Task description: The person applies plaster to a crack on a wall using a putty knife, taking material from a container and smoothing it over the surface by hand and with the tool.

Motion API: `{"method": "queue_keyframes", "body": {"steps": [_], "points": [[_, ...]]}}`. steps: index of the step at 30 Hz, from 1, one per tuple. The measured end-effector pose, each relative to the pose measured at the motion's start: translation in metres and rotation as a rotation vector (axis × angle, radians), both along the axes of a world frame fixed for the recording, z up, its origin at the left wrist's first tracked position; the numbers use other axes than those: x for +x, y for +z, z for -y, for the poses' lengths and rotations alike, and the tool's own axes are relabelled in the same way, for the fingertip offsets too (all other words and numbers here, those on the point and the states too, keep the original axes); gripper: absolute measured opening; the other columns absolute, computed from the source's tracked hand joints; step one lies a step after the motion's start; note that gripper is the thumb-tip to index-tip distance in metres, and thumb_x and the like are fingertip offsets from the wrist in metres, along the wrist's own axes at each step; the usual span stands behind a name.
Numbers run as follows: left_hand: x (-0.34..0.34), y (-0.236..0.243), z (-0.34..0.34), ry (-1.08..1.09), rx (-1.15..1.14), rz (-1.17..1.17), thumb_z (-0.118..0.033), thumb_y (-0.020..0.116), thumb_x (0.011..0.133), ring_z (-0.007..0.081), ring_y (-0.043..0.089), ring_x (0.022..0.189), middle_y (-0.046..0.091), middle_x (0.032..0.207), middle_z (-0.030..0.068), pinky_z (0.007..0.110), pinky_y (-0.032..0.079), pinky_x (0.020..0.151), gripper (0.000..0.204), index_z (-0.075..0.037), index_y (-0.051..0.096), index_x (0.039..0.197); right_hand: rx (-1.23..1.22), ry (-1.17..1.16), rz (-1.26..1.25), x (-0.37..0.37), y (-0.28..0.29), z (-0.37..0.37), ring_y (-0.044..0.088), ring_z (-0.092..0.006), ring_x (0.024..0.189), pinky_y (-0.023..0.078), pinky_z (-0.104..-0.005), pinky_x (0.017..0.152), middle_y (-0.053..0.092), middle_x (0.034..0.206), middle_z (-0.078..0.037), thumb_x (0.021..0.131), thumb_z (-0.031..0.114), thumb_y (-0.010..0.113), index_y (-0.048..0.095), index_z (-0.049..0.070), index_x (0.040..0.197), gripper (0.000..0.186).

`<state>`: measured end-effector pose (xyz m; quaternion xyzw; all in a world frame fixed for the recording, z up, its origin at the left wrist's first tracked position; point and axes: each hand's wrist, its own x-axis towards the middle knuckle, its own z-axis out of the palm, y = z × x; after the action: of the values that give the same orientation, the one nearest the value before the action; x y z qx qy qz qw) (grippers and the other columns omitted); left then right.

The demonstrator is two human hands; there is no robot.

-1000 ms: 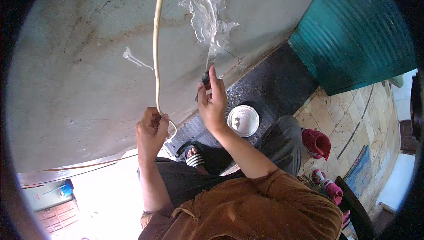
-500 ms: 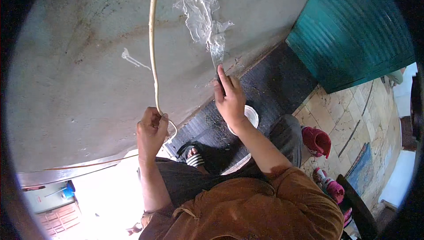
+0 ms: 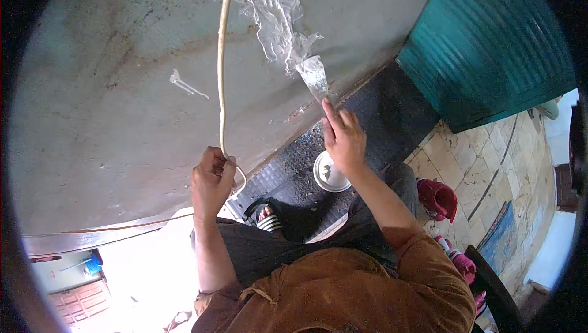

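My right hand (image 3: 346, 140) is closed round the handle of a putty knife (image 3: 314, 77), its index finger stretched along the tool. White putty smears the metal blade, which is at the lower end of a rough white putty patch (image 3: 278, 21) on the grey wall (image 3: 141, 149). Between the fingers and thumb of my left hand (image 3: 212, 180) is a cream-coloured cable (image 3: 222, 57). It runs up across the wall and bends in a loop beside the hand. Below my right hand stands a round white tub (image 3: 331, 174) with some putty inside.
A dark mat (image 3: 392, 106) lies along the wall's foot. Green corrugated sheeting (image 3: 490, 45) stands at the right. My sandalled foot (image 3: 267, 218) rests near the mat. Red footwear (image 3: 436, 200) and a blue rug (image 3: 499, 235) lie on the tiles. A thin white smear (image 3: 187, 85) marks the wall.
My right hand and the putty knife have moved right and slightly down, uncovering more of the tub. The cable's upper part has shifted right; my left hand has barely moved.
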<state>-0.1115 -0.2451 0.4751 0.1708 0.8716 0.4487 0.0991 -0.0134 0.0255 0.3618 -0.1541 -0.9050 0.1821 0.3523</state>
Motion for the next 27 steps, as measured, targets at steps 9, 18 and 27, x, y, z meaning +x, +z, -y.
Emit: {"method": "queue_keyframes", "body": {"steps": [9,18,27], "points": [[0.001,-0.001,-0.004,-0.003,0.008,0.009,-0.008,0.064,0.092,0.0074,0.056,0.052,0.061,0.064,0.0047,0.026,0.044,0.046,0.012,0.001,0.057,0.09,0.019,0.044,-0.003,0.004,0.044,-0.009,0.06,-0.0279,0.079,0.054,-0.0397,0.065,0.058,0.086,-0.007,0.089,0.013,0.067,0.056,0.018,0.141,0.053],[0.002,-0.003,-0.002,-0.014,-0.028,-0.037,-0.008,0.064,0.092,0.0086,0.058,0.052,0.06,0.062,0.004,0.026,0.045,0.048,0.011,0.001,0.058,0.091,0.059,0.118,0.013,0.007,0.056,-0.016,0.059,-0.0249,0.083,0.054,-0.0383,0.065,0.056,0.09,-0.005,0.086,0.011,0.069,0.052,0.018,0.144,0.06],[0.001,-0.004,0.0,-0.013,-0.006,-0.025,-0.008,0.065,0.092,0.0091,0.059,0.052,0.061,0.064,0.0053,0.027,0.046,0.048,0.011,0.001,0.058,0.091,0.062,0.117,0.094,0.022,0.044,-0.02,0.058,-0.0259,0.081,0.054,-0.0387,0.065,0.056,0.087,-0.006,0.086,0.012,0.068,0.055,0.018,0.142,0.058]]}}
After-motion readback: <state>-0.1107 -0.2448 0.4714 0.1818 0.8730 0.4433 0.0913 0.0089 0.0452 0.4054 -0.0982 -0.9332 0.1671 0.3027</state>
